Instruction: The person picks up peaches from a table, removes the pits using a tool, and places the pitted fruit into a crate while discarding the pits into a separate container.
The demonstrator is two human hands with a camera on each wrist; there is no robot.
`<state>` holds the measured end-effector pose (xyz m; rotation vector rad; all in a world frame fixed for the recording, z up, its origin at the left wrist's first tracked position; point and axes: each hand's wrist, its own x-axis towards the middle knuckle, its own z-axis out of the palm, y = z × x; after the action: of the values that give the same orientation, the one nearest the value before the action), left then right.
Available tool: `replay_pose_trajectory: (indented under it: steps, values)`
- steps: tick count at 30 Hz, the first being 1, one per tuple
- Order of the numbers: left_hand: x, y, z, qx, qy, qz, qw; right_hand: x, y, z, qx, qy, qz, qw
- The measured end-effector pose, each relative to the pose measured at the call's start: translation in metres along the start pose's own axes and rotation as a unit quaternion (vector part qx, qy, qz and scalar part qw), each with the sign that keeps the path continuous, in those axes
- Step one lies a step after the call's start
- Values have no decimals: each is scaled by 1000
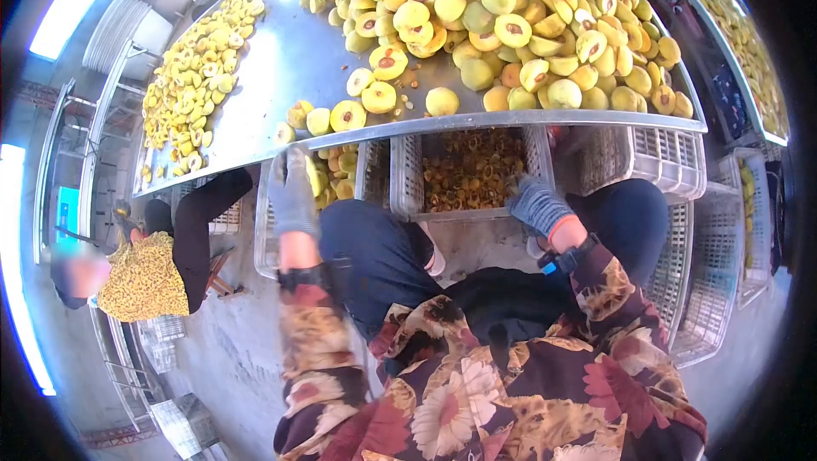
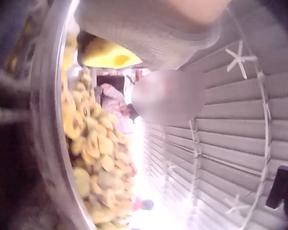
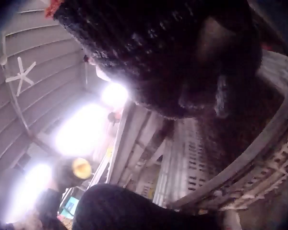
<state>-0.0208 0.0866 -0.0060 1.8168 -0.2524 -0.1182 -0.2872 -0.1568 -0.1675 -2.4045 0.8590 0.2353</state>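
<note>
One yellow fruit piece (image 2: 113,53) is seen against the gloved L hand (image 1: 294,193), by the table's metal rim (image 1: 630,120); fingers look straight & pressed tog. in the head view, but whether the piece is pinched or just touched can't be told. R hand (image 1: 542,208) is held at the R side of a crate (image 1: 407,173) w/ brown bits (image 1: 472,167); its fingertips are hidden & too dark at the wrist, so grip can't be told. Fruit is judged light, fairly firm but easily bruised, prob. slick where cut; best held by the rounded skin side, w/ little pressure. Loose halves (image 1: 347,116) are spread near the rim, w/ a big heap (image 1: 511,31) behind. Below, another crate (image 1: 263,235) w/ yellow fruit is partly covered by the L hand. Access is hampered by the raised rim, crate walls & bent knees (image 1: 374,244) close underneath.
</note>
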Motion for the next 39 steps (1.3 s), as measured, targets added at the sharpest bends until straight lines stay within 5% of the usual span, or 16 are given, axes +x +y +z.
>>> replay_pose_trajectory:
  steps: [1,4,6,7,12,16,18,21,24,27,28,31,32,33,36,39]
  values:
    - [28,-29,-29,263,-60,44,962,-13,-24,-18,25,3,4,1000]
    - [12,20,1,480,-92,123,864,-12,-38,-11,60,27,-24,998]
    - [13,18,51,384,-132,172,897,-18,-61,-27,92,-17,20,995]
    - [7,28,85,349,-160,179,906,-25,-62,-27,80,22,-66,994]
    - [18,46,207,530,-287,118,789,-34,-50,-16,97,27,-57,993]
    - [35,35,227,554,-360,72,747,-33,-48,-28,98,12,-33,995]
    - [40,35,214,507,-371,80,774,-31,-41,-28,96,15,-50,994]
    - [33,33,175,68,-370,-23,926,-30,-33,-12,162,103,-66,979]
    - [0,39,133,-406,-414,-168,797,-43,-54,-30,146,189,-97,966]
    - [-36,42,114,-455,-367,-227,779,-26,-52,-28,70,85,-63,992]
    - [-42,35,110,-445,-368,-207,790,-25,-59,-33,42,19,-40,998]
    - [-52,15,109,-443,-341,-162,813,-53,-104,-74,131,99,-94,982]
    - [-57,16,106,-262,-330,17,907,-59,-118,-82,159,116,-112,974]
    - [-62,19,104,-62,-295,196,933,-58,-125,-81,198,100,-121,967]
    - [-68,20,100,151,-193,405,881,-50,-138,-82,156,105,-108,976]
    - [-74,16,98,120,-210,376,895,-42,-139,-73,147,92,-122,977]
